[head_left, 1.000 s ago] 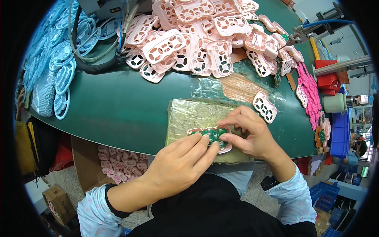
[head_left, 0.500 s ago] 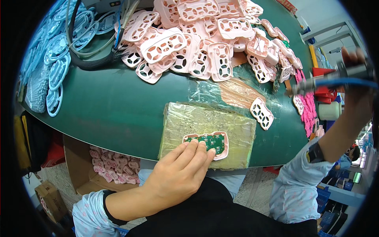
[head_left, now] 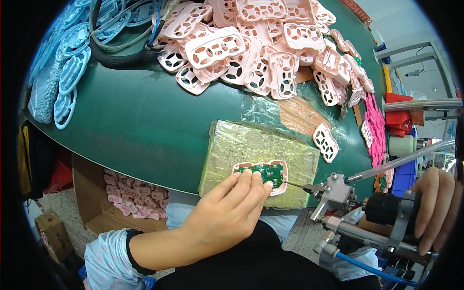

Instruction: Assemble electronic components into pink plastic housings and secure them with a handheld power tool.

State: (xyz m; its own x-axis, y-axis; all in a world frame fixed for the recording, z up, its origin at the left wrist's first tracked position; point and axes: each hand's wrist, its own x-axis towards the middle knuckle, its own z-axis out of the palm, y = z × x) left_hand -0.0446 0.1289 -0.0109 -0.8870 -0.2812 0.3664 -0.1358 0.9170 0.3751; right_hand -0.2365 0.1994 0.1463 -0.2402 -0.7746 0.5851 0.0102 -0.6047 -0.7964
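A green circuit board sits inside a pale pink plastic shell on a yellowish, film-wrapped block. My left hand presses its bunched fingertips down on the board's near edge, steadying board and shell. At the right, my right hand is wrapped round the black body of a screw-feeding power screwdriver, which lies almost level with a clear hose and a blue air tube. Its thin bit points left and reaches the right end of the shell. Whether the tip touches a screw is too small to tell.
Many pink shells are heaped at the back of the green table; one lone shell lies right of the block. Blue plastic parts and a black cable bundle lie left. Below stands a carton of pink pieces.
My right hand has brought the screwdriver down from the upper right, so its bit is now at the shell's right end. My left hand stays on the board. The view has shifted slightly.
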